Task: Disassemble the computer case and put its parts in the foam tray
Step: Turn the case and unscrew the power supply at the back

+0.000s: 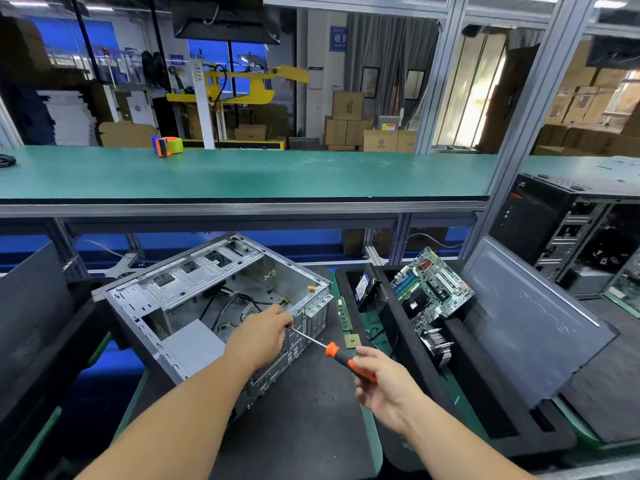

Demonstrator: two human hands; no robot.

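An open grey metal computer case (194, 282) lies on its side on a black mat, with cables and a grey power supply (194, 344) inside. My left hand (258, 336) grips the case's rear edge, its fingers curled over it. My right hand (384, 379) holds an orange-and-black screwdriver (341, 358), whose shaft points at the case's rear panel beside my left hand. To the right, the black foam tray (408, 344) holds a motherboard (431, 289), a hard drive (362, 289) and a heatsink (440, 344).
A RAM stick (344, 313) and a CPU chip (352, 340) lie between case and tray. A grey side panel (526, 323) leans on the tray's right. Another black computer tower (568, 233) stands at the far right. A tape dispenser (167, 146) sits on the green shelf.
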